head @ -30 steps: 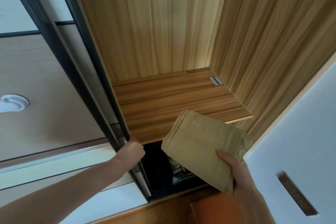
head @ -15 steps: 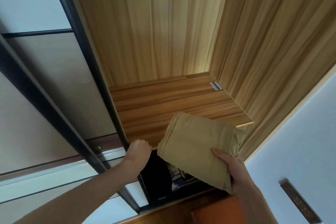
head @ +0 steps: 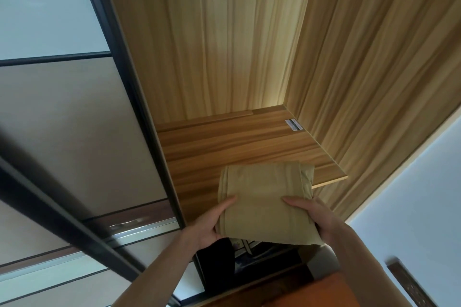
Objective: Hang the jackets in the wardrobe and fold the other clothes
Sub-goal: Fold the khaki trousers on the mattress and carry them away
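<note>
Soft, even daylight — warm glow at the wardrobe's (head: pixel 237 45) back corner — wide-angle edge stretch.

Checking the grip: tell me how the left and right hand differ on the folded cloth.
The left hand grips the folded tan cloth at its left edge; the right hand grips its right edge. The left sits slightly lower in view. Both lay thumbs on top.
</note>
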